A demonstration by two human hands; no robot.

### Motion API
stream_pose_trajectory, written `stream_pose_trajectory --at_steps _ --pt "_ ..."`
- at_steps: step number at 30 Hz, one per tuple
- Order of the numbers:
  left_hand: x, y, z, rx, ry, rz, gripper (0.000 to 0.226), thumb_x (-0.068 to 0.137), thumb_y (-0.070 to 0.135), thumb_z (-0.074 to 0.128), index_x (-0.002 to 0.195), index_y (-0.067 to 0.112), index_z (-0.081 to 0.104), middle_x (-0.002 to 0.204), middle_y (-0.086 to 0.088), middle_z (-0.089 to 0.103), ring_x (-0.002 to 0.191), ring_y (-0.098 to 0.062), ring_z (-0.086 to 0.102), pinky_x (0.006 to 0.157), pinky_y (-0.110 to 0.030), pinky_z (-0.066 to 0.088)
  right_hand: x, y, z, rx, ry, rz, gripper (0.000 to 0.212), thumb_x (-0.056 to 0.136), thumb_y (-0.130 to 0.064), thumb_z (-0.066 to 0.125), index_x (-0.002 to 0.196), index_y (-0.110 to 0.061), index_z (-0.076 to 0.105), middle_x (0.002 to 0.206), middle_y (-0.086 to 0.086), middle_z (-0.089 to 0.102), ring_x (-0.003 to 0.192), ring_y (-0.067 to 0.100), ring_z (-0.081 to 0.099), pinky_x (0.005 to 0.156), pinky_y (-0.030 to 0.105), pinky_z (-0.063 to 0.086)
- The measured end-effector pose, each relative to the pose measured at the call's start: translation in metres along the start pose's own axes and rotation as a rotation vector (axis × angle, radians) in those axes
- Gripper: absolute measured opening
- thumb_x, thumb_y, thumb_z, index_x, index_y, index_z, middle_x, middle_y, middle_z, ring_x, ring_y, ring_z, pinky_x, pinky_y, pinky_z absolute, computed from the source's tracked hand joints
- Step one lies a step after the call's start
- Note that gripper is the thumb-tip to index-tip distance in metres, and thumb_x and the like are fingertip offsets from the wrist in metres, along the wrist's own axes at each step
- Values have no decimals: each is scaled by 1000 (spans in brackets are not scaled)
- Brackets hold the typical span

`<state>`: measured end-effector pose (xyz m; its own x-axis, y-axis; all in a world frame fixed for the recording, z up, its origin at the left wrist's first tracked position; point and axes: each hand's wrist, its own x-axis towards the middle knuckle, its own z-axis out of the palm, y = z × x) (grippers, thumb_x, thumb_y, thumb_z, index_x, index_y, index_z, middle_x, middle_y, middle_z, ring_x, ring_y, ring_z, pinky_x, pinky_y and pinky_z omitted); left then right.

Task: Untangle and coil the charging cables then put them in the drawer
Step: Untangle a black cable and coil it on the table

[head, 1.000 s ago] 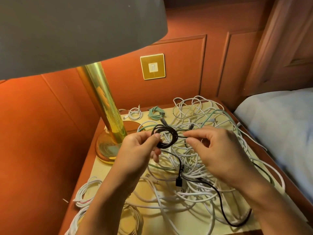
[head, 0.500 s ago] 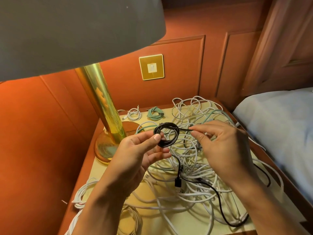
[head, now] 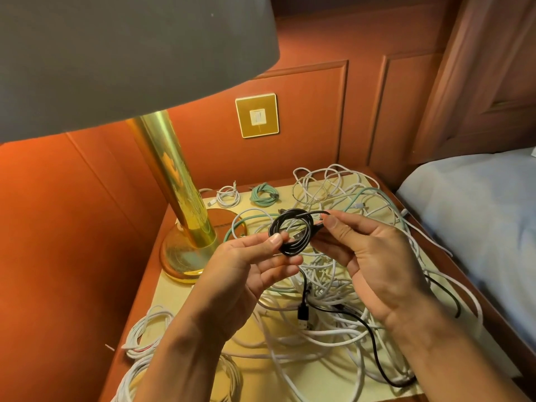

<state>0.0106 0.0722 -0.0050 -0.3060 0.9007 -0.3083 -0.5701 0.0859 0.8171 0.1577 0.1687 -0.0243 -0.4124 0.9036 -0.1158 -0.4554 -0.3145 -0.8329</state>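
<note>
Both forearms reach in from below and meet above the desk (head: 174,291). The left hand (head: 255,262) lies palm up, its thumb pressed down on the near-left rim of the black cable coil (head: 291,233) with the fingers curled beneath, so it grips the loops. The right hand (head: 374,256) is turned with its palm toward the left hand. Its thumb and forefinger pinch the black strand where it leaves the coil's right side, and its other fingers are loosely bent.

The coil hangs between the two hands, clear of the desk. A tail of it drops below the left hand's fingertips and ends in a black plug (head: 303,313).

Under and beyond both hands sprawls the tangle of white cables (head: 327,192) (a few green strands run through it). Beyond the left hand, well apart from it, lie a small white coil (head: 228,195) and a green coil (head: 264,195). The brass lamp (head: 174,181) stands to the left of that hand.
</note>
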Motion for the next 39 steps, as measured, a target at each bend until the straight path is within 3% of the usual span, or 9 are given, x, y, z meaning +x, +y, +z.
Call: stream_pose_trajectory --at_steps 6,10,12,18,21,27,30,35,39 --pt "-1 0 3 -36 -13 -45 29 84 2 66 110 -12 68 105 -30 73 79 -28 77 74 -29 63 -2 4 4 125 49 43 36 75 -12 72 108 3 72 98 20 76 83 24 76 67 25 60" --pt "1 -3 3 -29 -21 -62 33 83 5 67 111 -12 69 109 -30 72 80 -26 76 76 -28 63 -7 5 11 251 11 124 14 82 -8 66 90 -3 77 94 17 77 79 21 77 64 24 61" --pt "2 -3 1 -45 -7 -59 33 82 6 68 110 -12 69 109 -28 73 78 -24 76 73 -27 63 -8 7 13 247 -46 177 15 84 -10 65 87 -5 79 97 18 77 81 20 77 67 25 61" --pt "5 -9 0 -77 40 -10 32 75 7 71 104 -6 71 89 -21 72 64 -16 70 55 -20 60 -7 9 10 -13 -126 161 20 79 -21 64 85 -18 83 93 3 76 78 7 65 78 31 41" --pt "7 -13 3 -112 62 41 33 75 4 69 107 -7 71 87 -19 72 64 -16 69 52 -19 58 -11 7 9 -117 -179 88 28 88 -29 58 93 -18 82 99 2 75 89 13 58 84 36 39" --pt "10 -19 2 -12 115 165 21 72 15 73 89 5 80 90 -12 75 73 -14 67 53 -20 51 -21 13 19 -353 -258 -30 33 94 -51 65 111 -24 74 88 6 58 76 18 48 75 38 43" --pt "12 -20 -3 61 109 150 29 74 18 76 98 2 77 89 -9 70 73 -13 59 54 -22 45 -20 14 18 -432 -211 -65 26 93 -43 64 104 -21 73 76 8 59 65 18 52 62 33 47" --pt "11 -14 -10 139 -32 122 37 80 13 76 110 -9 72 90 -15 62 67 -14 54 50 -21 47 -15 5 9 -564 -232 -26 22 104 -29 52 104 -19 72 86 13 73 64 18 60 65 39 50" --pt "10 -12 -14 224 -58 168 28 84 10 71 106 -8 74 88 -18 66 62 -15 56 52 -22 51 -13 0 6 -599 -319 93 24 104 -31 51 108 -16 69 81 10 70 65 16 56 60 32 46"
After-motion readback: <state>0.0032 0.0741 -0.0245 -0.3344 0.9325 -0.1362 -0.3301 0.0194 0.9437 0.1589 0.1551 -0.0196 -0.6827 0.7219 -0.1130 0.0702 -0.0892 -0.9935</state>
